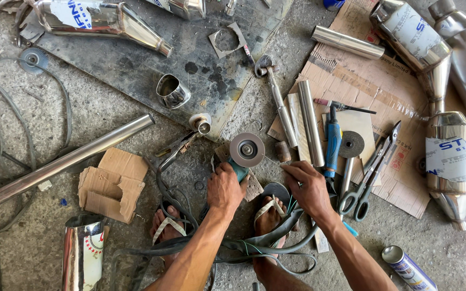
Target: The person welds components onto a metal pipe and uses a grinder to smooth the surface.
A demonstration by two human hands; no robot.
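Observation:
My left hand (225,188) grips the teal body of an angle grinder (238,167). Its round grey disc (247,149) faces up just beyond my knuckles. My right hand (307,186) rests palm down on the concrete beside the grinder, fingers spread, next to a blue-handled tool (332,143) and two short steel tubes (309,123). Both my feet in sandals (269,207) sit below the hands, with black cable looped around them.
A long steel pipe (71,156) lies at left beside torn cardboard (113,184). Chrome exhaust silencers (447,161) lie at right and top. Tin snips (370,172), a spare disc (351,144), a hammer (276,99) and a spray can (408,268) are scattered around.

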